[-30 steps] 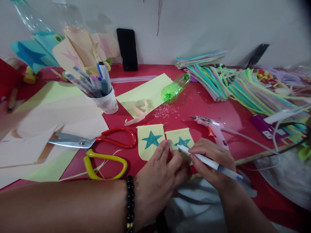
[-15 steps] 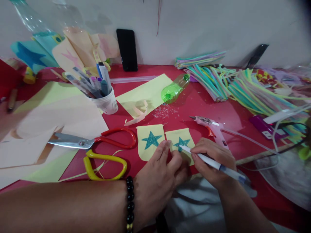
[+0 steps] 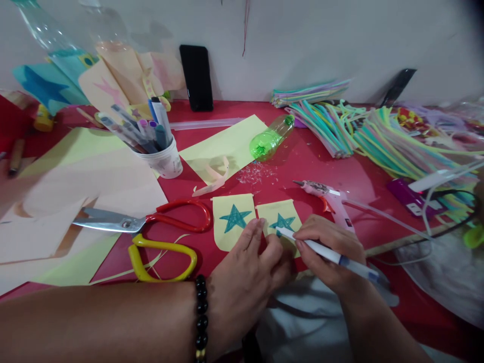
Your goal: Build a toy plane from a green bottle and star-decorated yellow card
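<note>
My right hand [image 3: 328, 247] grips a white marker [image 3: 325, 252] near its front, the tip on a small pale-yellow paper piece [image 3: 272, 210]. Under that tip is a teal star [image 3: 282, 222]. My left hand [image 3: 249, 277] lies palm down with its fingers out, fingertips pressing the lower left of this paper; some of its fingers are partly hidden. Just to the left rests a second yellow paper piece [image 3: 219, 237] with a filled teal star [image 3: 234, 218]. Scissors [image 3: 177, 204] with one red and one yellow handle lie left of my left hand.
A cup of markers [image 3: 166, 162] stands behind the scissors. Farther back are a yellow sheet [image 3: 207, 146], a green plastic bottle [image 3: 270, 138] and a phone [image 3: 196, 78] against the wall. A pink glue gun [image 3: 333, 196] and bundled pipe cleaners [image 3: 321, 126] lie right; peach sheets [image 3: 124, 176] lie left.
The marker tip has made small strokes over the lower left part of the right-hand star, shifting right and then back left. My left hand has stayed in place on the paper.
</note>
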A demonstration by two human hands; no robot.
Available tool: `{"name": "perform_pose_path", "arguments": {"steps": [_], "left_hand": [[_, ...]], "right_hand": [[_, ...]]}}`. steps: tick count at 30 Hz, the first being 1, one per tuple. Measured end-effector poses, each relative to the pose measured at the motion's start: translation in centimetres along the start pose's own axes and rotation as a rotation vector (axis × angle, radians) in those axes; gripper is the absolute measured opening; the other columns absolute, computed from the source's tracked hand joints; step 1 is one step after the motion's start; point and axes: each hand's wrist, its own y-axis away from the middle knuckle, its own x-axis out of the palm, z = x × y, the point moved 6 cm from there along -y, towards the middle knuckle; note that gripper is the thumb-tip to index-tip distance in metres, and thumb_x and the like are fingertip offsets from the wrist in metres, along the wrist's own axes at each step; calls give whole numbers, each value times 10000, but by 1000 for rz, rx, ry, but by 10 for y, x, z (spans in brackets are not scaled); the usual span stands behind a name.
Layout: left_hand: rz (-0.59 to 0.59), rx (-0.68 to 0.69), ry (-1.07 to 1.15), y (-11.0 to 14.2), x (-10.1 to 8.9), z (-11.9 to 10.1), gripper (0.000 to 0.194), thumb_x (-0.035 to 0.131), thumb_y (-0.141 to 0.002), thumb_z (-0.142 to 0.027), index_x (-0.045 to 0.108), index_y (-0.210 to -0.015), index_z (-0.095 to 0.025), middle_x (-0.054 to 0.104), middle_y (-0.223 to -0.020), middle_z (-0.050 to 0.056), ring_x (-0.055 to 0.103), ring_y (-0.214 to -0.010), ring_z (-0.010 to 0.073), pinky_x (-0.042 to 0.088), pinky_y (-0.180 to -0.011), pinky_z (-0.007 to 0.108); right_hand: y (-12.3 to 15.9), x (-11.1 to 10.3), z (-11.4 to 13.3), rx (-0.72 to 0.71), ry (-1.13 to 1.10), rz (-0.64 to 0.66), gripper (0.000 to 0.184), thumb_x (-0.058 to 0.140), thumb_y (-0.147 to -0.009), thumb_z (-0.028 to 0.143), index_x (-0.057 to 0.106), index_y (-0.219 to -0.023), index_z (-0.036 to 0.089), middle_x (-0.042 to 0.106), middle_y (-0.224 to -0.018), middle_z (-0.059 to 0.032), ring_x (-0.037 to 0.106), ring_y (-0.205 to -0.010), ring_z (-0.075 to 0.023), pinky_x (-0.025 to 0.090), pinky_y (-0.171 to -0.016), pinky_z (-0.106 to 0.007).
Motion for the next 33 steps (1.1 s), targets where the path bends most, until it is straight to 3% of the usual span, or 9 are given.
{"name": "perform_pose_path", "arguments": {"steps": [4, 22, 33], "left_hand": [[0, 7, -1, 0, 0, 0, 438, 539, -896, -341, 510, -1314, -212, 529, -1299, 119, 450, -1310, 405, 267, -1134, 541], [-4, 2, -15, 2, 0, -1, 460, 483, -922, -336, 439, -1360, -202, 502, -1340, 147, 454, -1314, 389, 262, -1138, 536], [-6, -5, 3, 1, 1, 0, 403, 533, -903, -341, 516, -1282, -206, 525, -1298, 114, 443, -1318, 394, 237, -1146, 537]], "right_hand": [[0, -2, -1, 4, -5, -39, 194, 611, -744, 26, 619, -825, 202, 636, -708, -6, 580, -646, -146, 478, -599, -291], [-1, 8, -1, 3, -55, 79, 171, 603, -781, 66, 637, -874, 206, 645, -766, -24, 608, -699, -159, 499, -631, -300], [2, -3, -1, -2, 6, -58, 205, 624, -720, 11, 609, -808, 196, 628, -701, -5, 567, -646, -145, 474, -601, -292]]}}
